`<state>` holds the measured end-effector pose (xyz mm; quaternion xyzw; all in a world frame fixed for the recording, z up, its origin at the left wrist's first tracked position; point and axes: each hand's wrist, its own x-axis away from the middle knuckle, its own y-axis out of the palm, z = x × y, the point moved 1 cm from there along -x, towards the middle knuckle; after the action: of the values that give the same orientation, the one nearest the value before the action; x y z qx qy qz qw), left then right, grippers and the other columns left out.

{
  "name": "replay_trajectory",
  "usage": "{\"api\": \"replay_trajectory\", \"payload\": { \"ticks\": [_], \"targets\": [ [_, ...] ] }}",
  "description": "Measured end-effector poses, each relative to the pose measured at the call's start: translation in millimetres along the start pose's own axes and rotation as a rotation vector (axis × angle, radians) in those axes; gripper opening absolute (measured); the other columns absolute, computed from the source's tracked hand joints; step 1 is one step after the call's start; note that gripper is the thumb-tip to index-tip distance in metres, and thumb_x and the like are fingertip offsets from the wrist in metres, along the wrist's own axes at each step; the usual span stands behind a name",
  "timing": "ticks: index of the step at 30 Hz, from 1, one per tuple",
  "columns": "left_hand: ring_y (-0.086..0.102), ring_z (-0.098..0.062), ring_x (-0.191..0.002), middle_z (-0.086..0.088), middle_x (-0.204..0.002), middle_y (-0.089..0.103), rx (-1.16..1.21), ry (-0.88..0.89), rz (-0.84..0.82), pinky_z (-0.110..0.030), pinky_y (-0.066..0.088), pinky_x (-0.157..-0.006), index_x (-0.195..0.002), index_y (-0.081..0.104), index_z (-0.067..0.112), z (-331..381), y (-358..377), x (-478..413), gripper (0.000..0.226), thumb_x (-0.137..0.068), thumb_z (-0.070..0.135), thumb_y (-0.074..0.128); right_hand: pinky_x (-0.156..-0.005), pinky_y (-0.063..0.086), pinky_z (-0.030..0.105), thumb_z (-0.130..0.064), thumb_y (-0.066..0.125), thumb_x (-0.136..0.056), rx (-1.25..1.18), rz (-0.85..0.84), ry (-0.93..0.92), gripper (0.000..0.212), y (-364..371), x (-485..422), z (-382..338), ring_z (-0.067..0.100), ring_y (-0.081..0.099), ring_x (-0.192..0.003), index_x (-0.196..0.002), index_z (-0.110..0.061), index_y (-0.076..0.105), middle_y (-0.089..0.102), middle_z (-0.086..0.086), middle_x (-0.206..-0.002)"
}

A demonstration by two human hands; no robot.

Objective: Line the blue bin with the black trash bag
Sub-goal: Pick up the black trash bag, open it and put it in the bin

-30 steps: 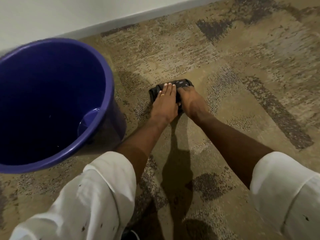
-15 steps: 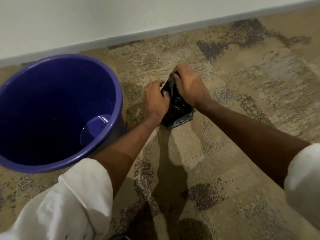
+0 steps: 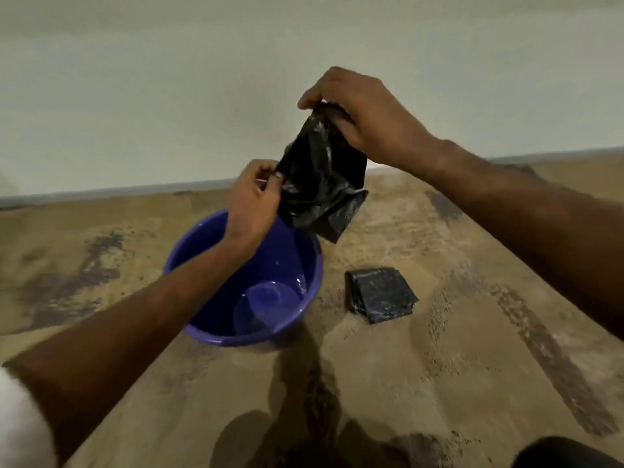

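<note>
Head view: the person holds the black trash bag (image 3: 320, 184) up in the air, above the far rim of the blue bin (image 3: 202, 332) and in front of the wall (image 3: 169, 79). The bag is still a compact folded packet, only starting to hang loose at its lower end. The right hand (image 3: 364, 119) pinches the top edge between thumb and fingers; the left hand (image 3: 251, 201) pinches the packet's left edge, its fingers pressed together on the plastic. The bin stands upright on the carpeted floor (image 3: 439, 383), unlined, with its bare bottom showing. Just to its right on the floor lies a flat stack of folded black bags (image 3: 380, 295), apart from the bin.

As for progress, I judge the task barely begun: one bag has been separated and lifted, but it has yet to be unfolded, opened at the mouth, lowered inside and turned over the rim.

Compared with half a second ago, both hands have risen from low near the floor to well above the bin, the bag hangs longer, and the leftover stack has come into sight. The camera has also tilted up, showing more wall.
</note>
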<state>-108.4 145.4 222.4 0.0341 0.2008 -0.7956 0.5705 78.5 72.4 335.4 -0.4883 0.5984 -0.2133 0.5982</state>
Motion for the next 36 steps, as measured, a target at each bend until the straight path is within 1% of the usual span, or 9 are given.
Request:
{"api": "replay_trajectory", "payload": {
  "ticks": [5, 10, 15, 18, 20, 24, 28, 32, 36],
  "targets": [
    [0.051, -0.022, -0.083, -0.002, -0.092, 0.052, 0.135, -0.13, 0.227, -0.036, 0.043, -0.066, -0.089, 0.051, 0.03, 14, -116, 12, 0.019, -0.088, 0.011, 0.051, -0.083, 0.053, 0.041, 0.006, 0.052, -0.086, 0.118, 0.01, -0.223, 0.036, -7, -38, -36, 0.032, 0.066, -0.104, -0.116, -0.007, 0.067, 0.066, 0.012, -0.12],
    [0.066, -0.025, -0.074, -0.005, -0.084, 0.071, -0.105, -0.051, 0.181, -0.04, 0.057, -0.065, -0.069, 0.069, 0.026, 26, -188, 40, 0.047, -0.085, -0.007, 0.038, -0.08, 0.055, 0.046, 0.01, 0.052, -0.09, 0.109, 0.134, -0.276, 0.028, 12, -53, -46, 0.037, 0.067, -0.102, -0.111, -0.001, 0.066, 0.067, 0.016, -0.118],
    [0.073, -0.042, -0.079, -0.022, -0.105, 0.074, -0.348, -0.071, 0.159, -0.062, 0.061, -0.067, -0.106, 0.072, 0.046, 40, -237, 52, 0.047, -0.091, 0.011, 0.044, -0.08, 0.05, 0.044, -0.001, 0.055, -0.09, 0.063, 0.329, -0.223, 0.016, 18, -42, -39, 0.032, 0.063, -0.098, -0.101, -0.009, 0.065, 0.069, 0.009, -0.108],
    [0.076, -0.014, -0.074, -0.006, -0.098, 0.078, -0.371, -0.203, 0.152, -0.036, 0.062, -0.06, -0.138, 0.056, 0.034, 24, -237, 73, 0.041, -0.098, 0.029, 0.058, -0.082, 0.046, 0.046, -0.008, 0.057, -0.087, 0.143, 0.154, -0.316, 0.011, 29, -7, -26, 0.034, 0.063, -0.093, -0.092, -0.012, 0.065, 0.07, 0.006, -0.104],
    [0.075, -0.005, -0.082, 0.012, -0.099, 0.078, -0.325, -0.257, 0.099, -0.026, 0.061, -0.067, -0.134, 0.059, 0.033, 18, -230, 82, 0.049, -0.089, 0.051, 0.069, -0.09, 0.046, 0.051, -0.012, 0.055, -0.084, 0.226, -0.035, -0.323, 0.015, 40, 19, -14, 0.033, 0.067, -0.095, -0.089, -0.012, 0.07, 0.073, 0.007, -0.105],
    [0.068, -0.013, -0.111, 0.004, -0.126, 0.07, -0.338, -0.359, -0.074, -0.038, 0.061, -0.091, -0.133, 0.058, 0.021, 10, -207, 90, 0.08, -0.065, 0.052, 0.086, -0.108, 0.035, 0.058, -0.007, 0.065, -0.084, 0.287, -0.296, -0.078, 0.021, 52, 52, -2, 0.032, 0.066, -0.112, -0.097, -0.016, 0.078, 0.074, 0.006, -0.117],
    [0.057, -0.021, -0.124, -0.002, -0.135, 0.059, -0.474, -0.346, -0.158, -0.037, 0.053, -0.102, -0.14, 0.049, 0.014, 5, -175, 91, 0.101, -0.055, 0.042, 0.095, -0.104, 0.044, 0.049, -0.012, 0.05, -0.088, -0.053, -0.018, 0.02, 0.031, 60, 55, -68, 0.022, 0.059, -0.113, -0.109, -0.021, 0.071, 0.07, 0.002, -0.119],
    [0.059, -0.016, -0.116, 0.004, -0.123, 0.06, -0.512, -0.267, -0.208, -0.02, 0.055, -0.091, -0.135, 0.046, 0.014, 7, -158, 91, 0.095, -0.058, 0.038, 0.095, -0.093, 0.046, 0.025, -0.007, 0.044, -0.089, -0.392, -0.2, -0.196, 0.027, 113, 59, -169, 0.014, 0.058, -0.098, -0.097, -0.015, 0.068, 0.069, 0.002, -0.102],
    [0.056, -0.01, -0.108, 0.01, -0.122, 0.053, -0.484, -0.243, -0.18, -0.005, 0.048, -0.067, -0.16, 0.012, 0.02, 12, -166, 92, 0.116, -0.071, 0.016, 0.087, -0.09, 0.051, 0.038, 0.005, 0.044, -0.093, -0.556, -0.351, 0.163, 0.029, 166, 64, -163, 0.021, 0.064, -0.098, -0.103, -0.01, 0.067, 0.07, 0.007, -0.106]
  ]
}}
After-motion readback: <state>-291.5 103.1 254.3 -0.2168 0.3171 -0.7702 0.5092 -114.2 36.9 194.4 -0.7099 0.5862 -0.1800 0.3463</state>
